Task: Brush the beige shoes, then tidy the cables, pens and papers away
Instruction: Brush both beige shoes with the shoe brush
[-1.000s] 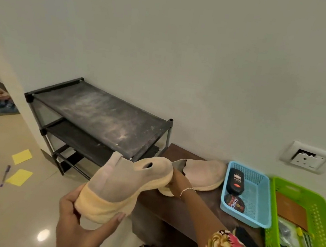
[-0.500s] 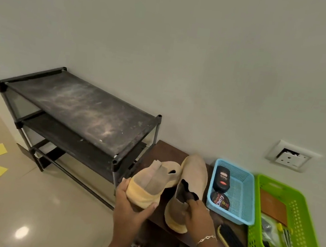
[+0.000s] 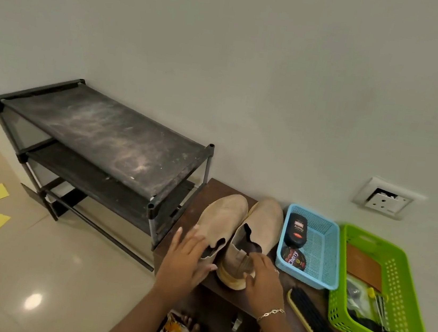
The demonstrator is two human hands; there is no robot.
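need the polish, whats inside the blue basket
The blue basket holds a black bottle lying flat and a round tin labelled Cherry. The mesh floor beneath those two is covered, so anything under them cannot be seen.

Dim, even indoor light; a lamp glares off the floor (image 3: 33, 301); wide-angle edges bend.

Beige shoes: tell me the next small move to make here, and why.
The left shoe and right shoe stand side by side on the bench. The left hand rests flat on the left shoe, and the brush lies untouched just right of the right hand. So probably: move the right hand off the right shoe's heel to the brush and grip it.
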